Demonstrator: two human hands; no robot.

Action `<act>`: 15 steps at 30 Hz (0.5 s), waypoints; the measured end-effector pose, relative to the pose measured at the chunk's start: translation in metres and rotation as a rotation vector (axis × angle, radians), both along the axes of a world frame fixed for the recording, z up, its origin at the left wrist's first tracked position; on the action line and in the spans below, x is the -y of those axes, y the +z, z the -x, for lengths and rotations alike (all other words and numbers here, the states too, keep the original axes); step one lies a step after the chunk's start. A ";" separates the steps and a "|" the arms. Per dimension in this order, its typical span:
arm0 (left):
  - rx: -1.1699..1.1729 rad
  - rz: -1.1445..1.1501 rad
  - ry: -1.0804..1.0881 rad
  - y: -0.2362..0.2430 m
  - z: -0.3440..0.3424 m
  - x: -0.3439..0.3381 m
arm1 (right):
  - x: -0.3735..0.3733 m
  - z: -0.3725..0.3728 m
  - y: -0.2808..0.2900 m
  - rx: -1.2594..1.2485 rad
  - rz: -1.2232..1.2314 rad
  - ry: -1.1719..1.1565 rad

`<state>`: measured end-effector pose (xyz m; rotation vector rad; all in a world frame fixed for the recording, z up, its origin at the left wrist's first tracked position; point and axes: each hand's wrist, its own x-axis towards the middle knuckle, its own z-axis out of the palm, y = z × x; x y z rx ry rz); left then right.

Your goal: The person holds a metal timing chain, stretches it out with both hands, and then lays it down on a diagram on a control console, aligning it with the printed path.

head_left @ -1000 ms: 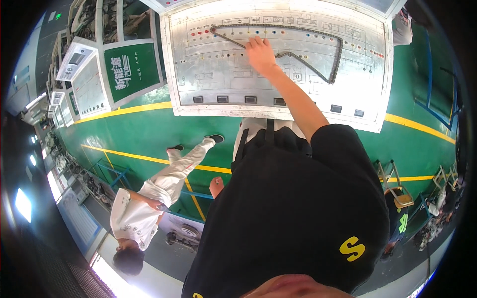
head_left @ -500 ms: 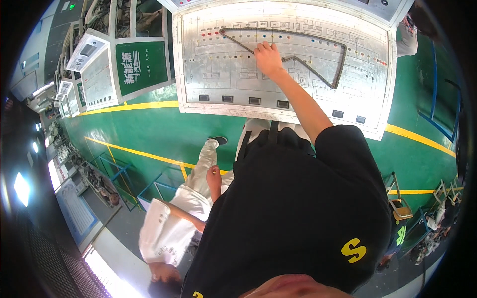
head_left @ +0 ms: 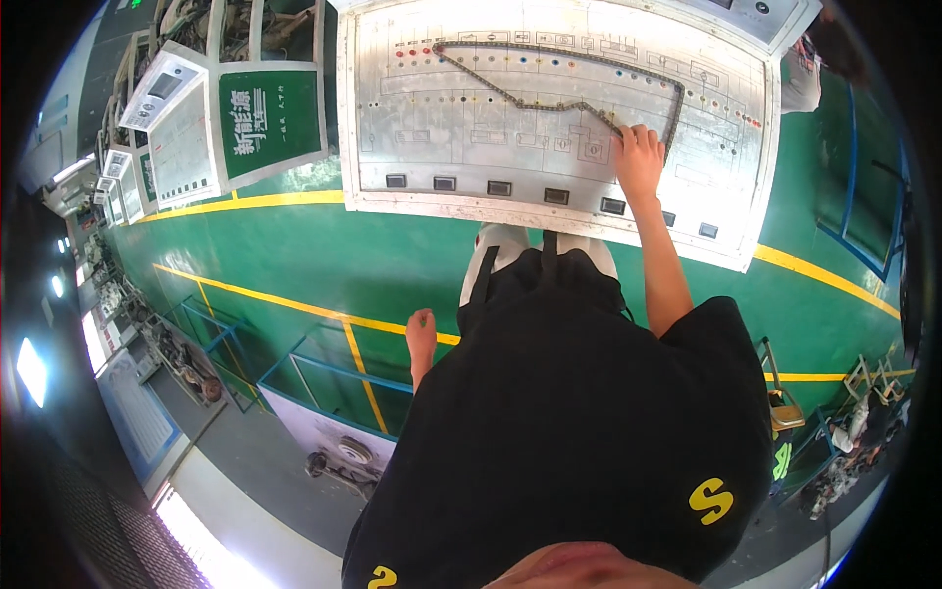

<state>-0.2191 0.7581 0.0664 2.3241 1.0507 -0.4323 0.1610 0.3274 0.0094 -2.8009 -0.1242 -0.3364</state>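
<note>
One dark chain (head_left: 535, 105) is lying as a lopsided loop on the silver panel (head_left: 422, 157), and my right hand (head_left: 640, 157) is now meeting it at its lower right corner. A moment ago that hand was covering the bend in the lower run, left of here; now that bend is showing, free of my fingers, and the corner is getting the attention instead. My right fingers are keeping close together and pointing away from me (whether they are pinching the links or only touching them, I cannot tell). My left hand (head_left: 422, 334) is hanging well apart from the panel, fingers seeming loosely curled; nothing is showing in it, though I cannot tell what the palm is hiding.

My own hand is standing in the way, hiding the corner, while my forearm is partly covering one of the dark rectangular windows (head_left: 499, 188) along the near edge. The chain is crossing printed diagrams and passing near the red sockets (head_left: 426, 52).

Around me, a green board (head_left: 275, 123) is standing to the left, a blue rail frame (head_left: 334, 368) is running behind my left side, and the person in white is no longer showing.
</note>
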 end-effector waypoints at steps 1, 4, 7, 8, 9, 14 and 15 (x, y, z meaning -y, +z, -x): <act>-0.002 0.003 0.003 0.001 -0.004 0.001 | 0.002 -0.002 -0.002 0.013 0.023 0.004; 0.027 0.016 -0.024 0.001 -0.009 0.000 | 0.006 -0.005 -0.005 -0.019 0.043 0.049; 0.054 -0.014 -0.052 -0.002 -0.009 -0.001 | 0.009 -0.007 -0.006 -0.034 0.084 0.080; 0.049 -0.010 -0.051 -0.002 -0.008 -0.001 | 0.010 -0.008 -0.006 -0.035 0.084 0.086; 0.044 -0.008 -0.048 -0.002 -0.006 -0.001 | 0.010 -0.008 -0.003 -0.055 0.074 0.099; 0.059 -0.015 -0.018 -0.008 0.010 0.009 | 0.019 -0.005 0.003 -0.112 0.097 0.123; 0.064 -0.004 -0.015 -0.009 0.013 0.011 | 0.022 -0.003 0.003 -0.092 0.067 0.126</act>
